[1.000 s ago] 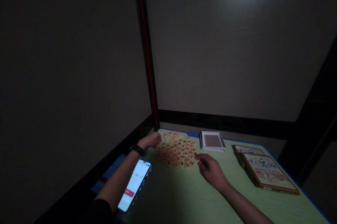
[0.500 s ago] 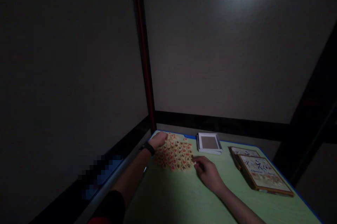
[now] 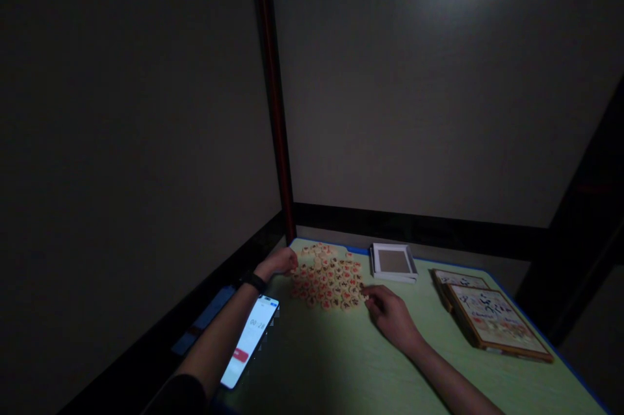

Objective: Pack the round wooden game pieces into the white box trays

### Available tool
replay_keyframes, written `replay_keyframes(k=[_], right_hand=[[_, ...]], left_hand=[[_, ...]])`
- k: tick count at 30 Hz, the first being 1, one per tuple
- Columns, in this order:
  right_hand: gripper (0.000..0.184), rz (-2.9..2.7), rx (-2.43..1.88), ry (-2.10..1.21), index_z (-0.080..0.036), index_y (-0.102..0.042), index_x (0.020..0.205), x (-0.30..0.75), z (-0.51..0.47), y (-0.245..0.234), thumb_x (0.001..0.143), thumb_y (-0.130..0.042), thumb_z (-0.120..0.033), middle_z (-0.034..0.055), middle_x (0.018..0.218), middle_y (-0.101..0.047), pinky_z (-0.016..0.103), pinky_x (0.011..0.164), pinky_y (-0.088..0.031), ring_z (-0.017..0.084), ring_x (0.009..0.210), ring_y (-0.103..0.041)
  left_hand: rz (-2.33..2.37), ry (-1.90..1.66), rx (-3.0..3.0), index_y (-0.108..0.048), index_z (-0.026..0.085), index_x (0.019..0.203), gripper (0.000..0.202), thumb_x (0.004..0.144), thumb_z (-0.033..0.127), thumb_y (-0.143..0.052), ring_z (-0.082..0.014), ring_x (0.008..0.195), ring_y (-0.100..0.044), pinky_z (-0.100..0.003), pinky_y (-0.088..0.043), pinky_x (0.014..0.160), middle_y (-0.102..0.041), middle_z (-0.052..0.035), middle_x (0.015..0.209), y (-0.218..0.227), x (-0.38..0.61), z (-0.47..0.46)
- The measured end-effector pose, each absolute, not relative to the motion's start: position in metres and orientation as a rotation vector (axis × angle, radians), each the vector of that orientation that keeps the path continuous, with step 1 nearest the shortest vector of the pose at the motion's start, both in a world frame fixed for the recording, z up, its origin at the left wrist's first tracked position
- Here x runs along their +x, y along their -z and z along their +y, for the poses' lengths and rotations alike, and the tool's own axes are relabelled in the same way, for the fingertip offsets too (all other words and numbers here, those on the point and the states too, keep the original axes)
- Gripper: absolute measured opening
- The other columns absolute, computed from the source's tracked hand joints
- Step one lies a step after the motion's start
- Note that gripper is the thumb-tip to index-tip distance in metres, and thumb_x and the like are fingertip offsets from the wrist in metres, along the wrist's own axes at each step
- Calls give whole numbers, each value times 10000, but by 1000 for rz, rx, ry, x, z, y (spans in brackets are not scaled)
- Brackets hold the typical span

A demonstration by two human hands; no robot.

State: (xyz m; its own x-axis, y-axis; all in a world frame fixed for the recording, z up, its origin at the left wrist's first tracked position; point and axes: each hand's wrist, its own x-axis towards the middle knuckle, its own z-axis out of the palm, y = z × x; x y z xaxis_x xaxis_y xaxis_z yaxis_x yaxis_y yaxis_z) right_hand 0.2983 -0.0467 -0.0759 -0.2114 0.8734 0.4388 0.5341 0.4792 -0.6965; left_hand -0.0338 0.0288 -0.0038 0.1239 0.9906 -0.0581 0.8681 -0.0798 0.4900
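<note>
The person's left hand sits at ten o'clock of the round pieces on the table, fingers curled; the right hand is at four o'clock, fingers nearly pinched; whether either grips a piece cannot be told.

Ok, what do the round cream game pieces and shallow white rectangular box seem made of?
The round cream game pieces look like wood or plastic, fairly matt: pale bodies, red or dark markings, no clear shine. The shallow white rectangular box seems to be cardboard, dull-finished: thin straight walls and a plain brownish floor.
</note>
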Motion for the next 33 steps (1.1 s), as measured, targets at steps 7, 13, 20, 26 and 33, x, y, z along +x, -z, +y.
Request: replay_keyframes(k=[7,13,20,26,33], right_hand=[[321,-1881,-1177,-481,-157,-731,945,297,-45,79,789,-464,-247,130,990,-744,381,823,-545,244,861,-697],[302,-1874,-1149,-485,-163,-730,941,297,-45,79,804,-469,-227,125,982,-742,373,815,-545,240,864,-696],[283,-1863,-1147,-510,-184,-732,933,297,-45,79,784,-491,-180,107,986,-743,371,826,-538,235,871,-691],[278,-1853,-1150,-496,-194,-733,913,297,-45,80,763,-505,-144,92,952,-737,359,822,-540,227,852,-686],[293,-1876,-1148,-487,-182,-729,927,297,-46,79,766,-489,-136,98,957,-732,362,831,-538,226,856,-682]], left_hand=[[1876,-325,2067,-716,131,694,163,671,50,-577,-160,670,-640,-215,-467,644,-654,-16,615,0,-27,27],[1982,-282,2180,-733,130,763,182,753,80,-558,-193,751,-666,-259,-469,722,-703,-74,738,-7,-20,22],[1871,-251,2387,-731,208,1085,283,859,182,-562,-222,1064,-648,-270,-455,922,-736,-89,1088,-9,25,44],[1809,-148,2462,-721,217,1108,350,813,91,-580,-233,1099,-645,-283,-458,958,-719,-107,1145,0,53,60],[1855,-96,2461,-711,169,1018,321,790,25,-537,-240,1009,-670,-281,-487,857,-719,-143,1056,3,53,61]])
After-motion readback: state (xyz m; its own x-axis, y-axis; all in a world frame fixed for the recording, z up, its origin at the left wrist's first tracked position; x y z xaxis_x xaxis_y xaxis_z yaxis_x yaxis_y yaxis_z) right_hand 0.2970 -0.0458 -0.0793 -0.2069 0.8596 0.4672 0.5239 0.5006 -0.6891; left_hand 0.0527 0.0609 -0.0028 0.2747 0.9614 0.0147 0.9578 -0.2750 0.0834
